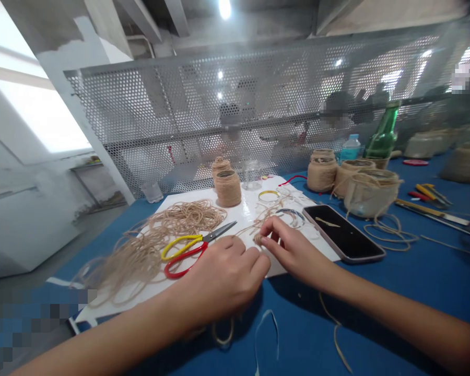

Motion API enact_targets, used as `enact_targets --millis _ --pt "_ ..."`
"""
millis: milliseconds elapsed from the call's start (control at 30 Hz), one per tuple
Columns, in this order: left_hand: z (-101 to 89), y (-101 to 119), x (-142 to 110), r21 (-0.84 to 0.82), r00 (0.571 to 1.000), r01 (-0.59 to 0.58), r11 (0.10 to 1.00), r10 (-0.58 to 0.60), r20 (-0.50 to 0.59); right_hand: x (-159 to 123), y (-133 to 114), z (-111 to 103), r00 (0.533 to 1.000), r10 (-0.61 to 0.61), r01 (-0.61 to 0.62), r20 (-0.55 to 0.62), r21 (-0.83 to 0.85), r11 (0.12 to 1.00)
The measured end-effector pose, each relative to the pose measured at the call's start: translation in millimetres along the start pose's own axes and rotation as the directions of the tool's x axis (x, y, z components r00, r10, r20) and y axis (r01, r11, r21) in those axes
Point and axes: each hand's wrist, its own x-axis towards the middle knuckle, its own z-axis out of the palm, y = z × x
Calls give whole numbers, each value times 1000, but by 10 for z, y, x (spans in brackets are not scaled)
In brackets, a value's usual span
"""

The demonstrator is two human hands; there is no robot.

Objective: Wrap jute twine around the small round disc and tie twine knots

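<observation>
A small twine coil (257, 239) is pinched between the thumb and fingers of the right hand (284, 241), the grip nearly closed, over the white sheet (245, 213) laid on the blue bench (399, 324). The left hand (233, 271) is held just beside it with fingers curled inward; whether anything is gripped there cannot be told, as the fingertips are hidden.

Scissors (205, 244) with one yellow and one red handle are placed beyond the left hand, blades slightly apart. A loose twine heap (184, 219) is spread toward the left edge of the bench. Two twine-wrapped jars (229, 189) and a clear jar (253, 176) are stood near the far edge, before a perforated screen (180, 122). To the right, a phone (342, 232) is laid flat, partly on the sheet, with a twine scrap (327, 222) on its dark face.
</observation>
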Motion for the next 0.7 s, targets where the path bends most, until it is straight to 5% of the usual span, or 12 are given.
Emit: enact_targets --millis 367,567,700 --pt "-34 -388 14 84 963 269 959 -271 4 -66 -67 -11 948 -74 111 309 -104 988" --pt "25 -580 -42 38 936 349 936 -350 36 -74 -222 -67 879 -111 -14 464 258 966" --pt "91 -658 -67 73 930 351 934 -357 92 -57 -230 -112 879 -103 -209 466 570 795"
